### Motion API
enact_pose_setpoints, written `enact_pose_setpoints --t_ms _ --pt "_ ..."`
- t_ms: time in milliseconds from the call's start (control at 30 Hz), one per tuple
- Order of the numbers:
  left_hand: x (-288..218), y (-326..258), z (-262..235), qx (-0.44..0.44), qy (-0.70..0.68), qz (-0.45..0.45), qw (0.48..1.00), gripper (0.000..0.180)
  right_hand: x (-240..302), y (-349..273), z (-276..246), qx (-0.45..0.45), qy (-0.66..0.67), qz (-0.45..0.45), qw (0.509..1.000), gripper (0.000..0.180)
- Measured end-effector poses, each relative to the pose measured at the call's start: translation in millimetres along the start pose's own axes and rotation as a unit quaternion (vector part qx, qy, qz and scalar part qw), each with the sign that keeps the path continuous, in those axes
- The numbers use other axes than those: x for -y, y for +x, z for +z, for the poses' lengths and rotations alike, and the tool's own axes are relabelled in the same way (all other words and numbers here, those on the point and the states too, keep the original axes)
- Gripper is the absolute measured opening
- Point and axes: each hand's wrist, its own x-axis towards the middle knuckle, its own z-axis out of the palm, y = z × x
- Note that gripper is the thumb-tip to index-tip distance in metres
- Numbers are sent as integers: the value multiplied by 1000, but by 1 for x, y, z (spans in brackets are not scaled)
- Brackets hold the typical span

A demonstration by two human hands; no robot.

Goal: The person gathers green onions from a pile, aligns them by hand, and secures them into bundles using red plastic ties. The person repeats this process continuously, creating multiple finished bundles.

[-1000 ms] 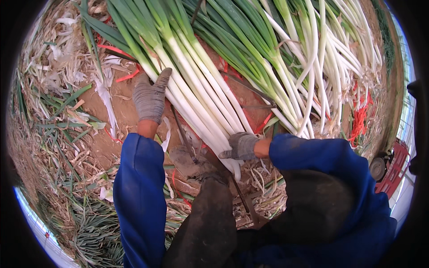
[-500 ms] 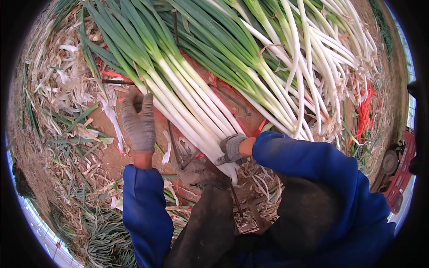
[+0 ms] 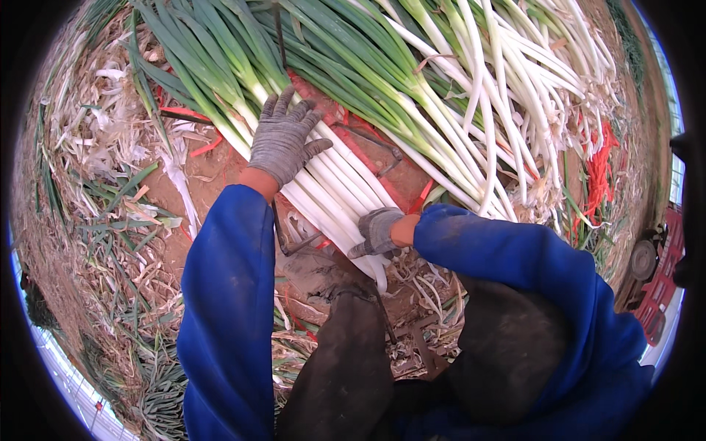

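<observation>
A bundle of big green onions [image 3: 342,187] lies slantwise in front of me, its green leaves up and left, its white ends near my knees. My left hand [image 3: 285,140], in a grey glove, rests across the white stalks just below the green part. Its fingers are stretched out and a little spread. At the lower white ends, my gloved right hand [image 3: 376,231] curls its fingers round the stalks from the right; its fingertips are partly hidden. Thin dark metal rods [image 3: 281,228] of a stand show under and beside the bundle.
More green onions [image 3: 419,110] lie in a pile to the right, roots outward. Red twine [image 3: 603,173] hangs by those roots. Peeled skins and leaf scraps [image 3: 110,140] cover the ground on the left. A red wheeled thing [image 3: 662,272] stands at the far right.
My left hand has moved up and right from beside the bundle onto its stalks, fingers now spread. The right hand stays at the white ends, shifted slightly.
</observation>
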Motion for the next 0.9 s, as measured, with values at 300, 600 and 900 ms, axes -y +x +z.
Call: enact_pose_setpoints --t_ms 300,600,900 --pt "0 -5 6 -34 -27 10 999 50 -56 -12 -7 -77 2 -65 995 53" --pt "-8 -5 -8 1 -8 6 1000 53 -115 38 20 -155 -206 -96 961 31" --pt "-8 -6 5 -19 -21 -2 1000 54 -90 -67 5 -316 46 -144 937 29"
